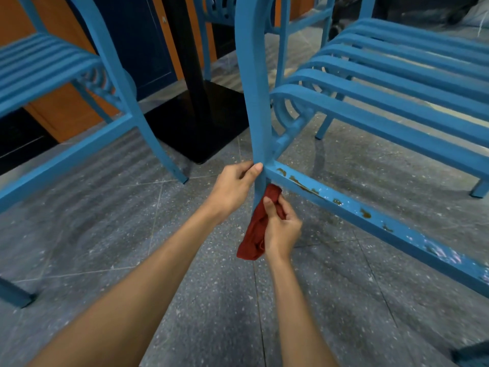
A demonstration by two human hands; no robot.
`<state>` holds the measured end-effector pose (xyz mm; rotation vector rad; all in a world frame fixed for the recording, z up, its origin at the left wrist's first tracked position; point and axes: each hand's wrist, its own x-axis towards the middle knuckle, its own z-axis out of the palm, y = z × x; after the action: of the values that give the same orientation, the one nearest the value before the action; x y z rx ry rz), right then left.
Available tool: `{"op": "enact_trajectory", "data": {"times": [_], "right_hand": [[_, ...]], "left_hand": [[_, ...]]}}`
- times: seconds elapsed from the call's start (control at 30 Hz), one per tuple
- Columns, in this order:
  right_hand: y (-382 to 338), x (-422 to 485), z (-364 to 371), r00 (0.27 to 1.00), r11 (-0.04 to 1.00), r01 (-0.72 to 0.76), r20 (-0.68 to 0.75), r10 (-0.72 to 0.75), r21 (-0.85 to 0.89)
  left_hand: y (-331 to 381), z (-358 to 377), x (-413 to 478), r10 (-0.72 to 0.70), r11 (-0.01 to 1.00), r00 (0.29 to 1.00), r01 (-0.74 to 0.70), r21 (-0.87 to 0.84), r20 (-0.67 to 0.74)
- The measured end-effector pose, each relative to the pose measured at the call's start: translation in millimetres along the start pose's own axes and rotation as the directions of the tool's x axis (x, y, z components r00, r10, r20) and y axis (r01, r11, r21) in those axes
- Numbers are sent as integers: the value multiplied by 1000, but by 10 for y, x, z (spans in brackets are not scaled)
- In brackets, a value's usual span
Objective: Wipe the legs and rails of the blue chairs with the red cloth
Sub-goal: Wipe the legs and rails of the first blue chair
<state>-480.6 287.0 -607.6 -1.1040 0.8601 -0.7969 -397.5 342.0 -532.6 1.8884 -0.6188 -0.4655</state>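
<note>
Left hand gripping chair leg, right hand pressing red cloth

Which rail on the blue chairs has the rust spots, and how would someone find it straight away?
Start at the blue chair on the right with the slatted seat. Follow its front leg down to where the left hand grips it and the right hand holds the red cloth. The low side rail running right from there alone shows brown rust patches and chipped paint.

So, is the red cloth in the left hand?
No, the right hand holds the red cloth against the chair leg, while the left hand grips the leg higher up.
</note>
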Motion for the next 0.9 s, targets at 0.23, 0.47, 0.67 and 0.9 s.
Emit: {"op": "enact_trajectory", "data": {"times": [0.23,0.47,0.67,0.9], "right_hand": [[-32,86,42,1000,1000,-16,-4,16,-12],[-6,-105,41,992,992,121,-23,-122,-36],[61,121,49,999,993,-27,-41,22,-118],[-166,73,122,987,989,150,-53,-151,-14]], "left_hand": [[-38,0,25,14,999,1000,-14,-30,-2],[-97,-15,59,28,997,999,-26,-69,22],[-132,-4,78,45,991,998,-40,-126,36],[-167,12,99,46,996,999,-45,-78,16]]}}
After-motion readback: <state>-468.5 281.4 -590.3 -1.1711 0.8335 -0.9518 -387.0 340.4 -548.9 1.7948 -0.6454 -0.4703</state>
